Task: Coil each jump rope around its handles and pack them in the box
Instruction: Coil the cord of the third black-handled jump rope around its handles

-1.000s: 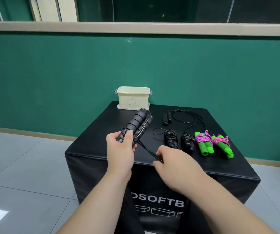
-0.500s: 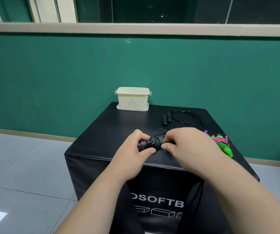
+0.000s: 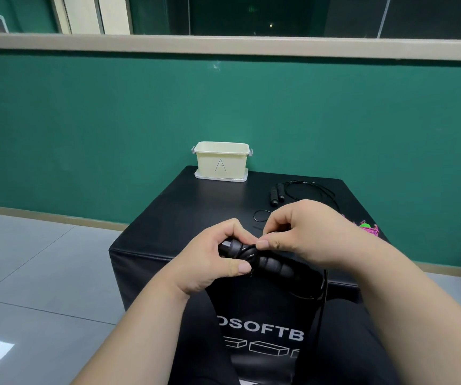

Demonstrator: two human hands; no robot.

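Note:
My left hand (image 3: 212, 262) grips a pair of black jump rope handles (image 3: 271, 263) held sideways over the front edge of the black table (image 3: 212, 201). My right hand (image 3: 307, 232) pinches the black cord where it crosses the handles; a loose length of cord (image 3: 322, 298) hangs down in front of the table. A cream box marked "A" (image 3: 221, 162) stands open at the table's far left. An uncoiled black rope (image 3: 301, 191) with two short handles lies at the far right. A pink-and-green coiled rope (image 3: 369, 228) peeks out behind my right wrist; the other coiled ropes are hidden.
The box sits on its white lid (image 3: 221, 177). A small loop of black cord (image 3: 261, 215) lies on the table beyond my hands. A green wall rises behind the table, and grey floor tiles (image 3: 43, 273) spread to the left.
The handles swung down from an upright tilt to lie sideways near the front edge. My right hand came up from the trailing cord to pinch it at the handles.

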